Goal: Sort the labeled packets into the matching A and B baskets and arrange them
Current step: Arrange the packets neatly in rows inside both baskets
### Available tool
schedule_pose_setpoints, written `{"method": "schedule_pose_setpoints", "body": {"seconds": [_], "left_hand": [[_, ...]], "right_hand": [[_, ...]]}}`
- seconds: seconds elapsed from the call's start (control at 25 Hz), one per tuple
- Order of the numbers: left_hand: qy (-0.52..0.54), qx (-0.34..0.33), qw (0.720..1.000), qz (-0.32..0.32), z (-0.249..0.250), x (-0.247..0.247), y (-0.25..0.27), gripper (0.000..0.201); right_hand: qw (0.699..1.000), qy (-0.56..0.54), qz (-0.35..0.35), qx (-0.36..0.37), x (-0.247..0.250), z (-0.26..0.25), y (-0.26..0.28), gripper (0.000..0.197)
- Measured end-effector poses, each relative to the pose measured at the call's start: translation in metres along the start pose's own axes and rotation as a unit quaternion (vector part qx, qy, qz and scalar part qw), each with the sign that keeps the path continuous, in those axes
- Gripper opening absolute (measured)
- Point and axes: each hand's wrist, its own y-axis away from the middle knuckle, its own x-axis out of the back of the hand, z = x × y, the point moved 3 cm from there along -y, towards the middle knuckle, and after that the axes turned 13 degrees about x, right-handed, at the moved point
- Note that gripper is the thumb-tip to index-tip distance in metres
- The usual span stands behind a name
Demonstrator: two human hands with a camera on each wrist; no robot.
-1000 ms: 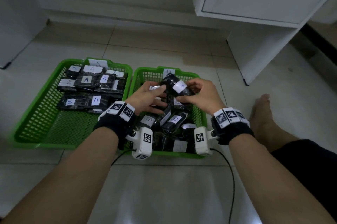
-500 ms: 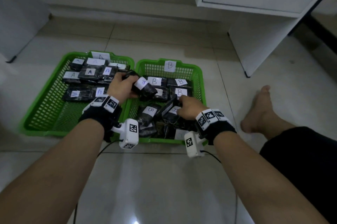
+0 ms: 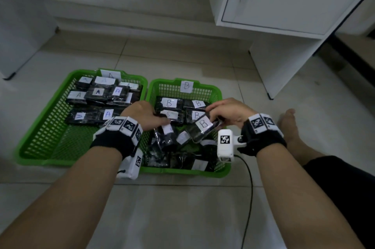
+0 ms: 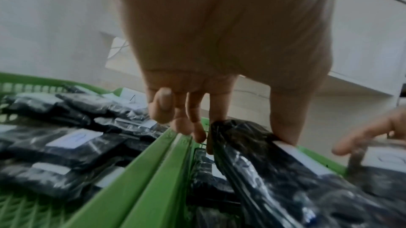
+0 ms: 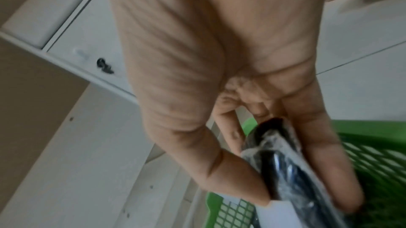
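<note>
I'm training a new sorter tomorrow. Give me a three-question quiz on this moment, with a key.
1. True or false: the right hand holds a packet labeled B.
2. Which basket is that packet over? (a) A basket (b) B basket
3. Fill in: the left hand grips a ___ packet.

Key: 1 true; 2 b; 3 black. The A basket has bare mesh at its near end.
</note>
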Motion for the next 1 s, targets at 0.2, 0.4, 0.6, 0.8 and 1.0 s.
{"method": "schedule_pose_setpoints", "body": {"seconds": [0.2, 0.4, 0.6, 0.8, 1.0], "left_hand": [[-0.091, -0.038, 0.992, 0.073, 0.005, 0.002, -0.004, 0.053], [-0.058, -0.089, 0.994, 0.036, 0.007, -0.011, -0.005, 0.030], [-0.037, -0.076, 0.996, -0.036, 0.014, -0.006, 0.006, 0.043], [-0.047, -0.060, 0.990, -0.118, 0.015, -0.002, 0.011, 0.086], [0.116, -0.058, 0.990, -0.059, 0.008, -0.003, -0.002, 0.094]], "right_hand": [[0.988, -0.111, 0.086, 0.065, -0.001, 0.007, -0.015, 0.046], [0.959, 0.132, 0.184, 0.171, -0.013, -0.003, -0.060, 0.048], [0.930, 0.316, 0.122, 0.143, -0.019, 0.006, -0.098, 0.044], [0.825, 0.511, 0.120, 0.211, -0.024, 0.004, -0.103, 0.021], [0.827, 0.514, 0.092, 0.207, -0.033, 0.007, -0.101, 0.041]]}}
